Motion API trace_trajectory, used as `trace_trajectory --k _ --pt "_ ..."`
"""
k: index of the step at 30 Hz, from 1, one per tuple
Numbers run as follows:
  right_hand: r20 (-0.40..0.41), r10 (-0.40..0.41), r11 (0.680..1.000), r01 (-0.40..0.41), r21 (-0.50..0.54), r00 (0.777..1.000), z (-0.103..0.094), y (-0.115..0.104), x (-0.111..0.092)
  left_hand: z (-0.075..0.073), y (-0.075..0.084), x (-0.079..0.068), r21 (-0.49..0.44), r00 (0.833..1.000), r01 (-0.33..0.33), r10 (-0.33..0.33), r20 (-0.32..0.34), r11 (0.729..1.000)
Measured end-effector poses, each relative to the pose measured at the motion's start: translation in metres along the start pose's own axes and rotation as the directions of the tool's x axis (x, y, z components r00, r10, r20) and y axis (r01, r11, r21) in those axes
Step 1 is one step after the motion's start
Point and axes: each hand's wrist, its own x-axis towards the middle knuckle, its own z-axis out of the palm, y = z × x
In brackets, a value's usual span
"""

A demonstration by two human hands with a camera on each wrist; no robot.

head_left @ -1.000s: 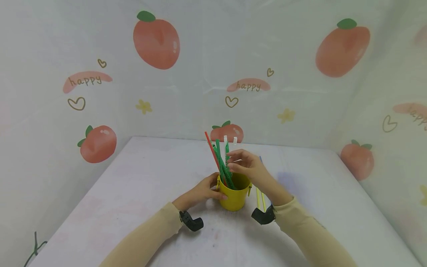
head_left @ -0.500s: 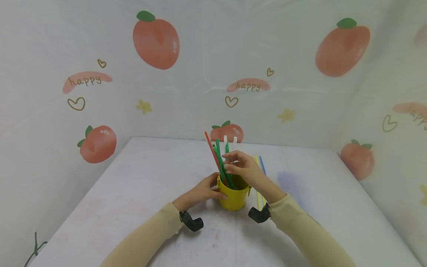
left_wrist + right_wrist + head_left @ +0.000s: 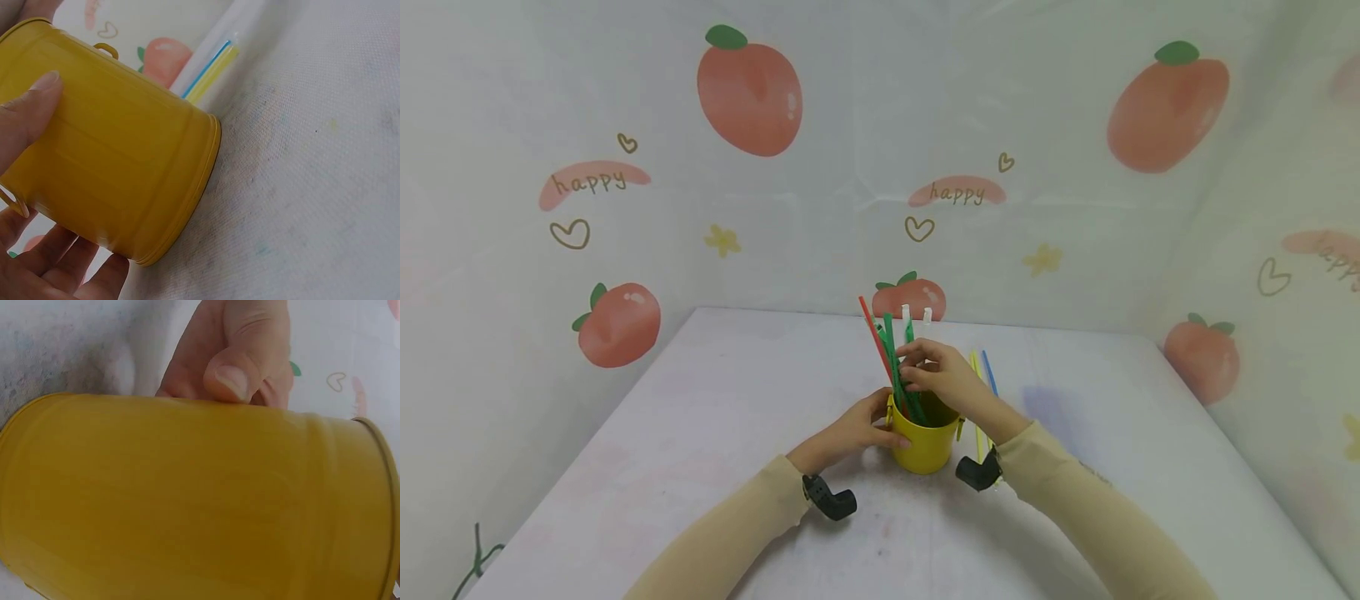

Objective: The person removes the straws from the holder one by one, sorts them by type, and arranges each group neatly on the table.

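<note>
My left hand (image 3: 853, 429) grips a small yellow bucket (image 3: 923, 452) that stands upright on the table. In the left wrist view its thumb (image 3: 34, 109) presses the near side and the other fingers curl round below. Several thin straws lean to the left inside the bucket: a red straw (image 3: 870, 317), green straws (image 3: 889, 329) and a white-tipped one (image 3: 906, 312). Over the rim, my right hand (image 3: 946, 377) has its bent fingers and thumb right at the green straws; I cannot tell whether it pinches one. The bucket hides that hand in the right wrist view.
Yellow straws (image 3: 979, 443) and a blue straw (image 3: 989, 371) lie on the white table (image 3: 760, 367) just right of the bucket, partly behind the right forearm. A white sheet (image 3: 820, 208) printed with fruit hangs behind the table.
My right hand has moved slightly left, its fingertips now closer to the green straws. More of the yellow and blue straws shows behind it. The left hand and bucket have stayed put.
</note>
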Motion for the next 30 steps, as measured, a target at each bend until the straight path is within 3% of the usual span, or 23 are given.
trace_trajectory --k 30 --pt "-0.018 0.121 0.980 -0.122 -0.157 0.993 0.0083 -0.0056 0.0064 0.0011 0.0033 -0.0023 0.015 1.000 0.002 -0.001 -0.004 1.000"
